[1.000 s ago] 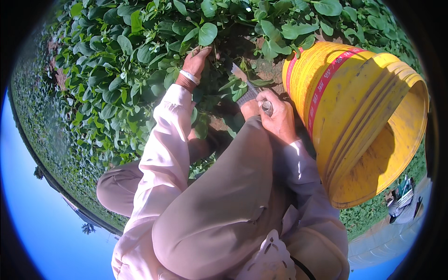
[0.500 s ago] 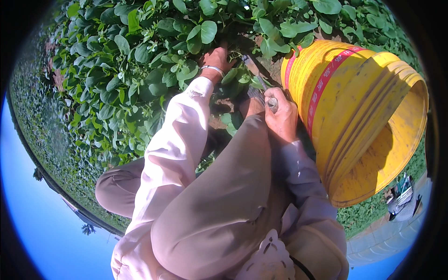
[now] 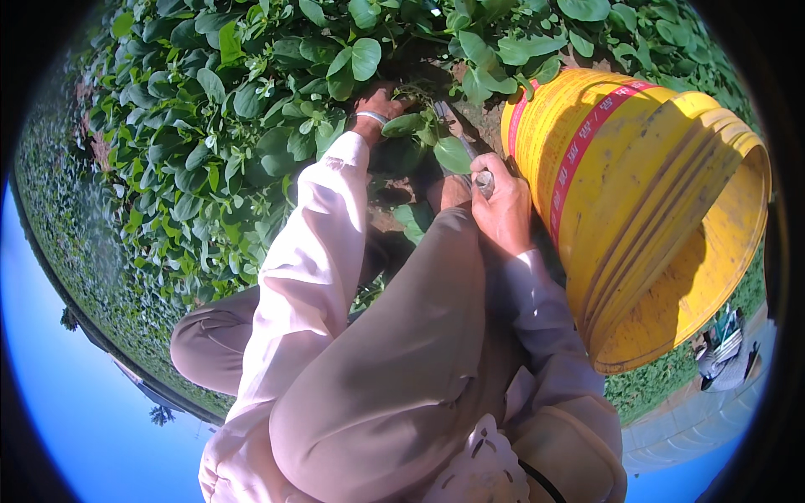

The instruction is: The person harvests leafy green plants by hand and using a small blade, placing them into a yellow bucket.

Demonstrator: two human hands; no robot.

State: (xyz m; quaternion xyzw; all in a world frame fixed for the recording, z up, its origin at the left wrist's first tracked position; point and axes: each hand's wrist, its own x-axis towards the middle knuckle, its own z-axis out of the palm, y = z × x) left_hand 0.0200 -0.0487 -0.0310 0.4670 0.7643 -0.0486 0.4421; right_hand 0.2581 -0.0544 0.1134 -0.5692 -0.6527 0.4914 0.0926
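Note:
My left hand [image 3: 384,104], with a pale bracelet at the wrist, reaches in among the green leaves. Its fingers are curled at the base of a leafy plant [image 3: 406,125], and the fingertips are partly hidden by foliage. In my right hand [image 3: 506,210] is the round-ended handle of a small hand tool [image 3: 484,179], gripped in closed fingers. The tool's narrow metal shaft runs forward to the soil beside the plant, where a leaf covers part of it. The exact shape of its blade is hard to make out.
A large yellow bucket [image 3: 620,180] with a red band lies on its side at the right, mouth toward me, close to my right hand. Dense leafy plants [image 3: 193,151] fill the left and far side. My bent knee [image 3: 402,335] rises between my arms.
My left hand has shifted slightly left and nearer. Leaves beside it have swung toward my right hand, one now overlapping the tool. My right hand has barely moved.

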